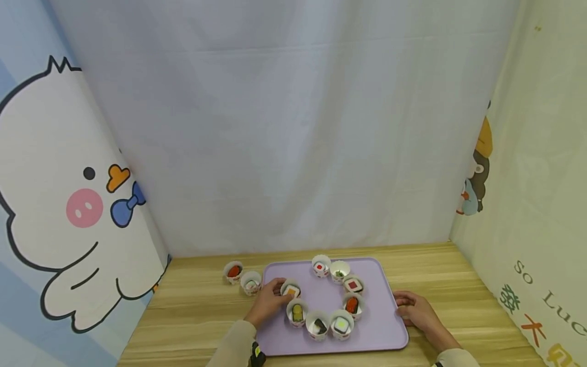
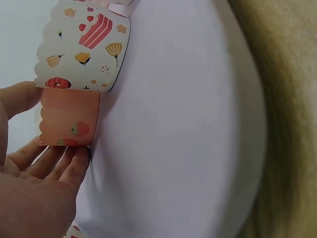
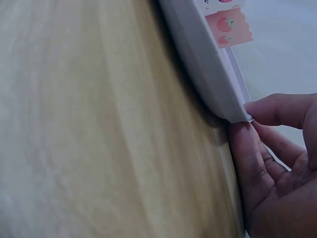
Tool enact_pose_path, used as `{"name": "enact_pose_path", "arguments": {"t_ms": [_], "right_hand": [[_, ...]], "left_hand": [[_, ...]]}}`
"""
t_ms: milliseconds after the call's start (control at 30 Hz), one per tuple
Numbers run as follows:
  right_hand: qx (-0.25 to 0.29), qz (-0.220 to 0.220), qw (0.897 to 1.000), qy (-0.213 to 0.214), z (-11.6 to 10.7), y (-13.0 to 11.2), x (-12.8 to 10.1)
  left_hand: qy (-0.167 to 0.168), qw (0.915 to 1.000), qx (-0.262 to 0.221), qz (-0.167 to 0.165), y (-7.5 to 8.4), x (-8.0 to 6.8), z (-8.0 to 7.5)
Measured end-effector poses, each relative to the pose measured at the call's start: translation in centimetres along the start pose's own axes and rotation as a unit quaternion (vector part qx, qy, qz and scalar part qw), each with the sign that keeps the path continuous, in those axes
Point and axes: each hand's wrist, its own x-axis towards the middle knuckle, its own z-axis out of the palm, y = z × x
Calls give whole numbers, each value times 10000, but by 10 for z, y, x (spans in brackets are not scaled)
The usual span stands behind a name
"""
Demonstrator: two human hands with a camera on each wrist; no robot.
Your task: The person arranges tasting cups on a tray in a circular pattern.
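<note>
A lilac tray lies on the wooden table and carries several paper cups with toy sushi, set in a ring. My left hand pinches the ring's leftmost cup. In the left wrist view this pink strawberry-print cup sits between the thumb and fingers of the left hand, beside a cupcake-print cup. My right hand grips the tray's right edge. In the right wrist view the thumb and fingers of the right hand pinch the tray rim.
Two more cups stand on the table just left of the tray. White cloth hangs behind, and cartoon-print panels close off both sides. Bare wood shows left and right of the tray.
</note>
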Motion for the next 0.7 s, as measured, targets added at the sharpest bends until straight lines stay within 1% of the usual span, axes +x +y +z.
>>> {"name": "enact_pose_path", "arguments": {"t_ms": [167, 267, 400, 533, 700], "right_hand": [[26, -48, 10000, 0, 0, 2, 1], [44, -59, 10000, 11, 0, 3, 2], [25, -77, 10000, -7, 0, 1, 1], [-8, -64, 10000, -6, 0, -2, -1], [19, -49, 10000, -9, 0, 0, -1]], "left_hand": [[-39, 9999, -49, 115, 2, -3, 0], [-61, 9999, -64, 91, 2, -6, 0], [-124, 9997, -210, 53, 1, -10, -1], [-151, 9993, -329, 23, 3, -13, -5], [-115, 9990, -422, 39, 9, -17, -13]]}}
